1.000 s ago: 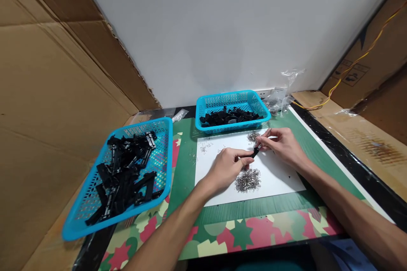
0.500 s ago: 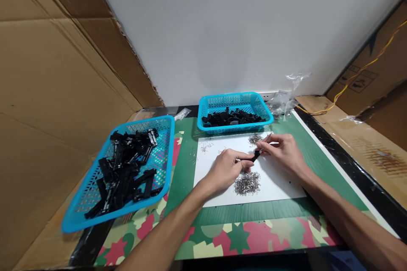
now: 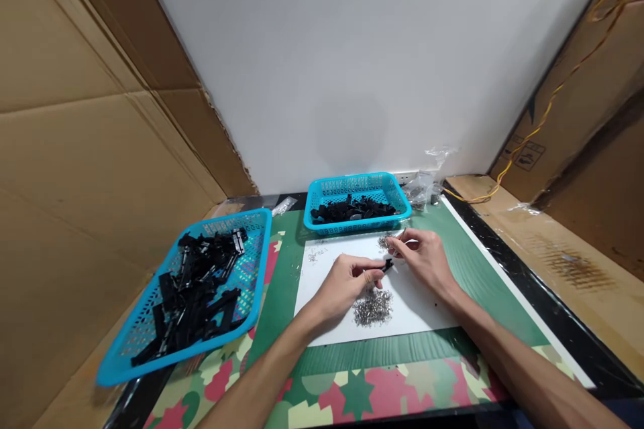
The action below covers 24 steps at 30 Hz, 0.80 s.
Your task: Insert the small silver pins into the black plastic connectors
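A small black plastic part (image 3: 387,265) is pinched between the thumb and fingers of my left hand (image 3: 347,281), over the white sheet (image 3: 322,328). Just to its right, my right hand (image 3: 422,256) is closed in a pinch at the edge of the small far pile of metal pieces (image 3: 383,242). A thin tip shows above those fingers, but what they hold is too small to make out. The larger pile of tiny shiny metal pieces (image 3: 373,308) lies below my left hand, on the sheet.
A blue basket (image 3: 261,261) at the left carries black parts, some with metal strips. Another blue basket (image 3: 358,224) at the back contains small black pieces. Clear plastic bags (image 3: 421,189) lie beside it. Cardboard walls (image 3: 75,167) flank the table, and a yellow cable (image 3: 508,164) runs at right.
The camera view has tilted and shifted. My right hand has drawn away from the black part toward the small far pile, leaving a gap. My left hand keeps its hold on the part.
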Tool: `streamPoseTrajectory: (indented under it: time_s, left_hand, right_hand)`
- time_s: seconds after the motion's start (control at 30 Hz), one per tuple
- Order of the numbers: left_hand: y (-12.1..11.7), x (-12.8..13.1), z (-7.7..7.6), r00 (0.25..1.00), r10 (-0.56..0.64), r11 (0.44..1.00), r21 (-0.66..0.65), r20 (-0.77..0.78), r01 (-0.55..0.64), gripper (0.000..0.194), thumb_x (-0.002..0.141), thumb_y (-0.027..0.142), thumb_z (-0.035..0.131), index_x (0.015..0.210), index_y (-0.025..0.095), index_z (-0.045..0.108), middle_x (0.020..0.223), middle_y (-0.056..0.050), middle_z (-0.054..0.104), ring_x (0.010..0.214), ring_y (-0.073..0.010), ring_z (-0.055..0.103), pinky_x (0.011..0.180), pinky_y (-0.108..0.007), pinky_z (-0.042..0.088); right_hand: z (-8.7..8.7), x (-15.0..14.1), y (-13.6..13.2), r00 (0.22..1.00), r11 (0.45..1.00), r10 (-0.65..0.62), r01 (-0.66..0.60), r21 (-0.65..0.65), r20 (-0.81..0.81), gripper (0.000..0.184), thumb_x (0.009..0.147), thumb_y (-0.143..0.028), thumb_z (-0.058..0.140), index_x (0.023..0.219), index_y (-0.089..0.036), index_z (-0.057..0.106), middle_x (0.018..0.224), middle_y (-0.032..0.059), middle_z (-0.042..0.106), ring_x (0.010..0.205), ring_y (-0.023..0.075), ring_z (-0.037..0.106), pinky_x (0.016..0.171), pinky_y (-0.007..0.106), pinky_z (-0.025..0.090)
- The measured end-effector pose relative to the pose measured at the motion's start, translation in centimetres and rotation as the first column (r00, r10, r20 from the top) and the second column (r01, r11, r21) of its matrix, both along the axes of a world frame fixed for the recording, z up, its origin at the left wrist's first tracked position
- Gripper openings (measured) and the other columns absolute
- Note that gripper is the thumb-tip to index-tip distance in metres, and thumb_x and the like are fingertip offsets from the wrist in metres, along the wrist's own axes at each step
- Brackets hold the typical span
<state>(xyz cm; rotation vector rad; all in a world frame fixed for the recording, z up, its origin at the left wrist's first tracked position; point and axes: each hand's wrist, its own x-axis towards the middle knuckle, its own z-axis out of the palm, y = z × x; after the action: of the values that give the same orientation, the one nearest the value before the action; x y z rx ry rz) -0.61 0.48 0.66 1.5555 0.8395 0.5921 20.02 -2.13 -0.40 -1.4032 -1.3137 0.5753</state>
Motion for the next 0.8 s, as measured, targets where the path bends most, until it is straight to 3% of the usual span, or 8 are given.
streamPoseTrajectory:
  time_s: [0.13,0.23,0.33,0.4,0.53,0.67,0.8]
  left_hand:
    - [1.1,0.7,2.4,0.998,0.061,0.961,0.269,0.003,-0.060,0.034,0.093,0.045,0.073,0.105,0.017,0.086,0.082,-0.009,0.078,0.072,-0.0183,0.064,0.067,-0.029,0.047]
    - [3.9,2.6,4.6,0.987,0.152,0.844,0.514,0.050,-0.156,0.027,0.091,0.041,0.077,0.108,0.022,0.086,0.094,-0.009,0.078,0.082,-0.0201,0.066,0.071,-0.031,0.048]
    - [7.4,5.5,6.2,0.966,0.252,0.751,0.639,-0.048,-0.164,0.023,0.094,0.035,0.074,0.110,0.023,0.085,0.110,-0.010,0.077,0.094,-0.0219,0.069,0.080,-0.033,0.053]
    - [9.6,7.6,6.6,0.963,0.246,0.746,0.656,-0.113,-0.113,0.015,0.092,0.029,0.076,0.100,0.022,0.087,0.113,-0.010,0.079,0.106,-0.0239,0.070,0.094,-0.035,0.052]
    - [12.2,10.6,6.3,0.935,0.236,0.763,0.647,-0.264,-0.010,0.015,0.091,0.033,0.078,0.088,0.022,0.088,0.099,-0.010,0.083,0.099,-0.0285,0.073,0.096,-0.040,0.050]
    - [13.0,11.9,5.7,0.890,0.255,0.761,0.646,-0.379,0.057,0.022,0.090,0.039,0.078,0.080,0.022,0.086,0.091,-0.011,0.083,0.096,-0.0316,0.073,0.107,-0.047,0.041]
    - [13.0,12.3,5.2,0.858,0.240,0.766,0.632,-0.455,0.120,0.029,0.091,0.047,0.076,0.082,0.022,0.086,0.085,-0.011,0.082,0.094,-0.0302,0.072,0.111,-0.047,0.034]
  right_hand:
    - [0.5,1.3,0.4,0.990,0.984,-0.129,0.121,0.135,0.052,0.044,0.094,-0.052,0.068,0.064,-0.020,0.064,0.061,0.0017,0.066,0.055,0.0164,0.057,0.056,0.028,0.041]
    - [0.6,2.9,0.7,0.976,0.964,-0.218,0.211,0.160,0.024,0.044,0.095,-0.054,0.066,0.068,-0.020,0.066,0.064,0.0025,0.068,0.057,0.0173,0.058,0.059,0.029,0.042]
    - [0.6,4.0,1.0,0.963,0.951,-0.271,0.266,0.157,0.006,0.047,0.094,-0.060,0.065,0.068,-0.021,0.065,0.065,0.0034,0.069,0.060,0.0189,0.060,0.060,0.029,0.043]
    - [0.6,4.4,1.0,0.961,0.952,-0.276,0.272,0.142,0.008,0.050,0.095,-0.064,0.062,0.067,-0.022,0.062,0.065,0.0040,0.068,0.061,0.0200,0.061,0.060,0.029,0.044]
    - [0.9,5.0,1.1,0.954,0.945,-0.297,0.299,0.132,-0.032,0.053,0.101,-0.064,0.050,0.068,-0.023,0.058,0.060,0.0032,0.065,0.057,0.0203,0.062,0.059,0.030,0.044]
    - [0.9,5.7,1.4,0.963,0.958,-0.269,0.271,0.098,-0.034,0.052,0.104,-0.062,0.042,0.070,-0.025,0.056,0.049,-0.0001,0.056,0.048,0.0199,0.056,0.054,0.031,0.042]
    - [0.8,6.2,1.7,0.975,0.971,-0.222,0.221,0.087,0.003,0.053,0.104,-0.062,0.043,0.068,-0.025,0.053,0.054,0.0010,0.059,0.052,0.0190,0.057,0.055,0.030,0.041]
